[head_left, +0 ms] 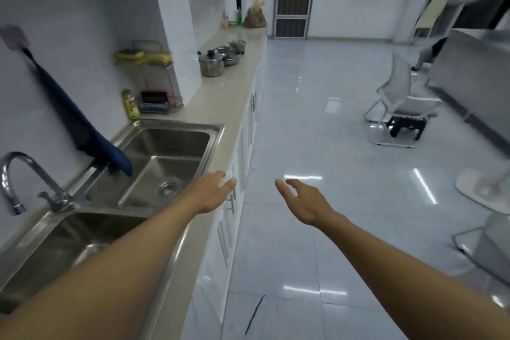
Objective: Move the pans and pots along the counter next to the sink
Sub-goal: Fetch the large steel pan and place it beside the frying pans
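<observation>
Pots and pans [222,56] are found grouped on the counter [220,102], well past the sink [165,152], toward the far end. Nearest in the group: a lidded steel pot [212,66]; smaller lidded pieces are lined up behind it, details blurred. A stretch of counter is seen between group and sink. Both arms are stretched forward. The left hand [212,190] is held over the counter's front edge beside the far basin, fingers relaxed and loosely together, nothing gripped. The right hand [300,200] is held over the floor [317,124], fingers loosely spread, nothing gripped. Both hands are well short of the pots. Behind the sink are noted a faucet [24,182], a dark blue cloth [80,124] hung down the wall to the sink rim, a yellow-green bottle [129,105] and a wire rack [154,83]
</observation>
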